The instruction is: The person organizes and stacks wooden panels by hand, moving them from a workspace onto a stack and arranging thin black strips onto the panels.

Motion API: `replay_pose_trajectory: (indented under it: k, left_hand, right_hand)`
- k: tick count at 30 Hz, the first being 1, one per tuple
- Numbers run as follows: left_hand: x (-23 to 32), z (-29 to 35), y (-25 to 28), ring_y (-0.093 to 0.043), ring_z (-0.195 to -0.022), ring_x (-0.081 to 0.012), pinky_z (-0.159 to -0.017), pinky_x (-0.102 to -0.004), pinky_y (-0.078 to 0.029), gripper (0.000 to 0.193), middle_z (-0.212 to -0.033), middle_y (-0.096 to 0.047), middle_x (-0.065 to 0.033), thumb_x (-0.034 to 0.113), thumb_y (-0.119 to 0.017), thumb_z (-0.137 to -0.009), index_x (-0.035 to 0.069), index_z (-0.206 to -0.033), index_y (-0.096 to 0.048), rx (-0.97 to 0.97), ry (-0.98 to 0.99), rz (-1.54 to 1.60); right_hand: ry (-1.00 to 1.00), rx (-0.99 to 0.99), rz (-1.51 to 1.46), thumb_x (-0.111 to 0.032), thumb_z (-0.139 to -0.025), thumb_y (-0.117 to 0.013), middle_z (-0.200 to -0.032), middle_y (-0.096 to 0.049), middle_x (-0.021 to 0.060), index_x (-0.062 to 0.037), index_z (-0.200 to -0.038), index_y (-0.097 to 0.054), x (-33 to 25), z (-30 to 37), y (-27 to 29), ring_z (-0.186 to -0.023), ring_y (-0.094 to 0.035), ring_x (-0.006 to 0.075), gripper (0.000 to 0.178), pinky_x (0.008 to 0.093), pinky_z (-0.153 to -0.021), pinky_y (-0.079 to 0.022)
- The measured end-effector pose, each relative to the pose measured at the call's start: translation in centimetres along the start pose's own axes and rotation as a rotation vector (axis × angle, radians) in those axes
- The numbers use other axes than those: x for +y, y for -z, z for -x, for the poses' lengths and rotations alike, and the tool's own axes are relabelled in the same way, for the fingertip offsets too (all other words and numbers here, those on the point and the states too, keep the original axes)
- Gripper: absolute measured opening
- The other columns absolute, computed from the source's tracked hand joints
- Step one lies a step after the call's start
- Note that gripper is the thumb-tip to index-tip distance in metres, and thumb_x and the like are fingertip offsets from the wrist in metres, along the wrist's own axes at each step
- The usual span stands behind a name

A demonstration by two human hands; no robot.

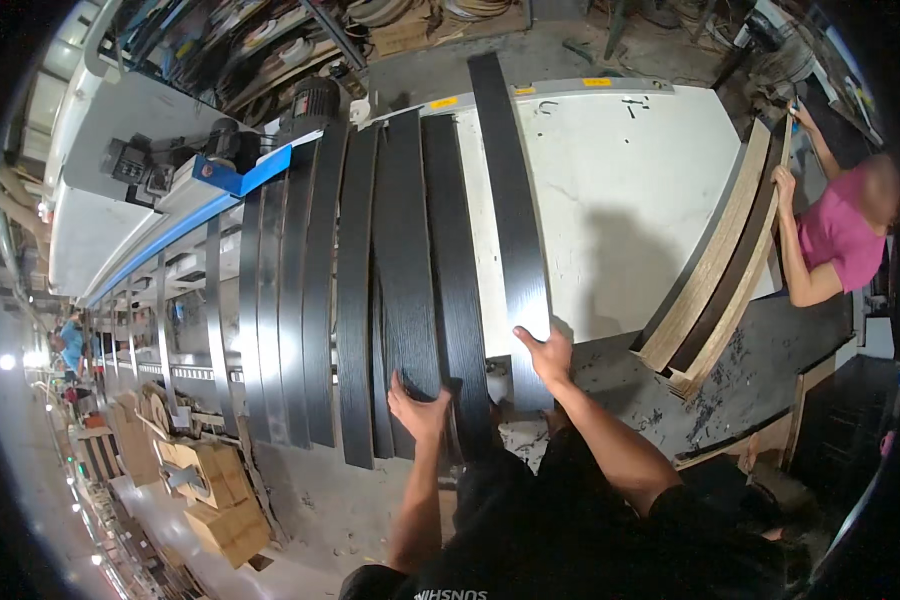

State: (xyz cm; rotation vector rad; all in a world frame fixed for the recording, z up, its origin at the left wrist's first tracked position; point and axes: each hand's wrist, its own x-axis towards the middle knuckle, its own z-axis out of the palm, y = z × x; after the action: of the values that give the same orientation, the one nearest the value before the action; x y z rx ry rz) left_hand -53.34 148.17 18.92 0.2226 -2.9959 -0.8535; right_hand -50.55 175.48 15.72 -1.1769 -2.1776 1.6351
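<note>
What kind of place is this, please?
Probably a woodworking or furniture workshop: long black wood-grain strips lie on a white machine table, a co-worker handles stacked pale plywood boards, and a blue-railed machine stands alongside.

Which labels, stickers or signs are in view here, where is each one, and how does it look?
Yellow sticker: small rectangle on the table's far edge, left of the longest black strip.
Second yellow sticker: small rectangle on the same edge, right of that strip.
No screens or packages show.

Woodworking shop. Long black panel strips (pixel 410 280) lie across a pale machine worktop (pixel 630 180); blue-railed machine (pixel 240 175) at upper left, stacked plywood boards (pixel 720 270) at right, wood offcuts (pixel 220 500) at lower left.
</note>
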Motion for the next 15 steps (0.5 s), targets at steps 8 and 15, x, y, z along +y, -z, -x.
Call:
replay_pose_trajectory:
  k: [8, 15]
  left_hand:
    - [0.0, 1.4, 1.4, -0.054, -0.127, -0.0429, -0.111, -0.0511, -0.044, 0.109, -0.136, -0.055, -0.0256, 0.020, -0.095, -0.059, -0.001, -0.154, -0.045, 0.067, -0.061, 0.216]
    - [1.6, 2.4, -2.1, -0.053, -0.119, -0.0465, -0.105, -0.0548, -0.042, 0.105, -0.124, -0.057, -0.0258, 0.027, -0.095, -0.059, -0.004, -0.148, -0.047, 0.039, -0.121, 0.057]
  right_hand:
    - [0.195, 0.029, 0.467, -0.055, -0.086, -0.085, -0.091, -0.075, 0.0232, 0.0060, -0.103, -0.069, -0.8, -3.1, -2.2, -0.087, -0.073, 0.0423, 0.065, 0.0519, -0.080, -0.056]
    - [0.271, 0.042, 0.563, -0.038, -0.090, -0.082, -0.118, -0.058, 0.0216, 0.0035, -0.123, -0.057, -2.0, 4.5, -0.7, -0.113, -0.057, 0.0391, 0.059, 0.0513, -0.099, -0.045]
